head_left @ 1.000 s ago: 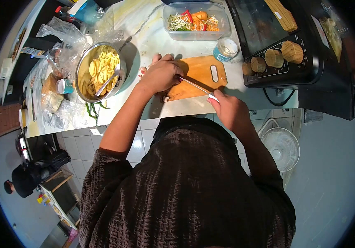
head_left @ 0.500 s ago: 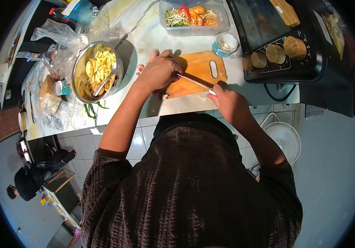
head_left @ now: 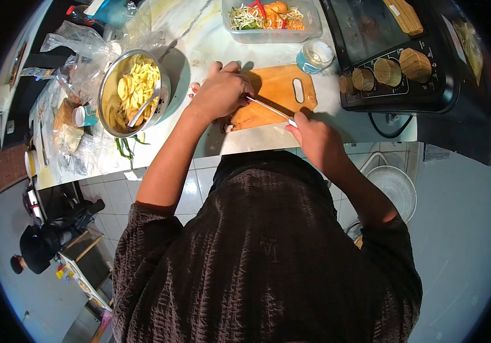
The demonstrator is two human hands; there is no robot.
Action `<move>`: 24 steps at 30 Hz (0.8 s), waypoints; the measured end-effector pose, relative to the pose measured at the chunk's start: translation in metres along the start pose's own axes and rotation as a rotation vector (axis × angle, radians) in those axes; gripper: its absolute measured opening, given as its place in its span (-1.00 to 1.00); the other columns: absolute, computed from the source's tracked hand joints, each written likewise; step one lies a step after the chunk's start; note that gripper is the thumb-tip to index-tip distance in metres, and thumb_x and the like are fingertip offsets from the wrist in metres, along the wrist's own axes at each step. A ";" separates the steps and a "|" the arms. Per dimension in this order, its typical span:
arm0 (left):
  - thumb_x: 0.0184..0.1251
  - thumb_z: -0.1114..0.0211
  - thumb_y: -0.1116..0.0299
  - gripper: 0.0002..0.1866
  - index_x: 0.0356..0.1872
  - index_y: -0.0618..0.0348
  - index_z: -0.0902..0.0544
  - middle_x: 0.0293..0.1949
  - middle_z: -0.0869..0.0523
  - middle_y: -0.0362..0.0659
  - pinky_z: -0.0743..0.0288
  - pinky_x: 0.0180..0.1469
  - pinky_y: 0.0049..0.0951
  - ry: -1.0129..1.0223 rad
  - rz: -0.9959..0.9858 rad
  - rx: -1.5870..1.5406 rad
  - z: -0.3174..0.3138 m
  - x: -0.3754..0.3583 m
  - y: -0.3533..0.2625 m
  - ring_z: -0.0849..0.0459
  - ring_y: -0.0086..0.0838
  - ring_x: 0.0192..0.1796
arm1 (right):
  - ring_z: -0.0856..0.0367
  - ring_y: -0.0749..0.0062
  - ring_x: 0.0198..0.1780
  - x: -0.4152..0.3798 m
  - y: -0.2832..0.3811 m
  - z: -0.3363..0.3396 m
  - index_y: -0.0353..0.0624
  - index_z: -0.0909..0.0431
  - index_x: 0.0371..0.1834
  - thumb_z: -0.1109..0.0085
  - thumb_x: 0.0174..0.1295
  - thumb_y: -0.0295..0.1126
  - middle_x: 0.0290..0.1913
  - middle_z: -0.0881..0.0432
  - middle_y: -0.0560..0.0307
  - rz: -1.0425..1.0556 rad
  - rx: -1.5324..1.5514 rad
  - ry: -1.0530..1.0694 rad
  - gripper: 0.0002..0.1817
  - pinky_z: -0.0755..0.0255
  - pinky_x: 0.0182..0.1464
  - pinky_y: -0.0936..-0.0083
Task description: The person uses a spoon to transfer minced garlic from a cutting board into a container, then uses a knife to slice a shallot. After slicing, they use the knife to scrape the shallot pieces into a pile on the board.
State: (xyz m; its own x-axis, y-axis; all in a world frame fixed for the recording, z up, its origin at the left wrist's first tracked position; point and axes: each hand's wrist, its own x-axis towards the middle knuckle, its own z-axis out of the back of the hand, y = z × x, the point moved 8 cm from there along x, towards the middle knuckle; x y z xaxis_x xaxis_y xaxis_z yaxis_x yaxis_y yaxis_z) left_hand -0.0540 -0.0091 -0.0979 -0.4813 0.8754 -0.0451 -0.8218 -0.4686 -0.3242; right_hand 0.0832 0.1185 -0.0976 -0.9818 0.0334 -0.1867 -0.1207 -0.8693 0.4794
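My right hand [head_left: 314,137] is closed round the white handle of a knife [head_left: 271,109], whose thin blade points left. The blade's tip reaches the fingers of my left hand [head_left: 222,91], bent over the left part of an orange cutting board [head_left: 271,86]. Something small and dark reddish shows at those fingertips, mostly hidden. Left of my left hand lie a few garlic-like pieces [head_left: 194,88] on the counter. More peel-like scraps [head_left: 228,127] sit at the board's lower left corner.
A steel bowl [head_left: 104,97] of yellow slices with a spoon stands left, near green chillies [head_left: 124,148] and plastic bags. A clear container [head_left: 274,36] of vegetables and a small jar [head_left: 314,57] stand beyond the board. A black oven [head_left: 394,97] stands right; a person [head_left: 37,248] is far left.
The view has shifted slightly. Both hands hold nearly the same pose, with the knife's tip still at my left fingers.
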 end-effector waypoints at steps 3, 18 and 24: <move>-0.01 -0.56 0.29 -0.77 -0.25 -0.11 -0.85 -0.28 -0.78 -0.33 -0.19 0.14 -0.28 0.018 -0.010 0.017 -0.002 0.001 -0.001 -0.52 -0.41 0.07 | -0.68 -0.15 -0.36 0.002 -0.003 -0.003 -0.19 -0.45 -0.20 -0.14 0.43 -0.17 -0.51 -0.61 -0.15 -0.013 -0.024 0.023 -0.72 -0.50 -0.33 0.01; 0.00 -0.55 0.31 -0.78 -0.25 -0.12 -0.85 -0.28 -0.78 -0.35 -0.20 0.13 -0.28 0.020 -0.016 0.019 0.000 0.001 -0.003 -0.52 -0.42 0.06 | -0.65 -0.18 -0.40 0.011 -0.002 -0.010 -0.20 -0.40 -0.20 -0.14 0.43 -0.12 -0.52 -0.61 -0.20 0.020 -0.026 0.014 -0.66 -0.48 -0.35 0.01; 0.00 -0.54 0.32 -0.79 -0.27 -0.12 -0.85 -0.27 -0.78 -0.36 -0.20 0.14 -0.28 0.041 0.011 0.003 0.000 0.002 -0.002 -0.51 -0.43 0.07 | -0.68 -0.17 -0.28 0.013 -0.005 -0.017 -0.21 -0.43 -0.15 -0.08 0.47 -0.13 -0.42 -0.65 -0.18 -0.050 -0.031 0.127 -0.68 -0.50 -0.25 0.00</move>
State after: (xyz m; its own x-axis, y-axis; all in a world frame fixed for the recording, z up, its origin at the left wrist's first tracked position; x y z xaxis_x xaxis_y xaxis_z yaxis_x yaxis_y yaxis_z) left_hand -0.0530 -0.0061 -0.0972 -0.4774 0.8744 -0.0869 -0.8174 -0.4782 -0.3211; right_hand 0.0732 0.1148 -0.1170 -0.9480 0.0161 -0.3180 -0.1627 -0.8830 0.4403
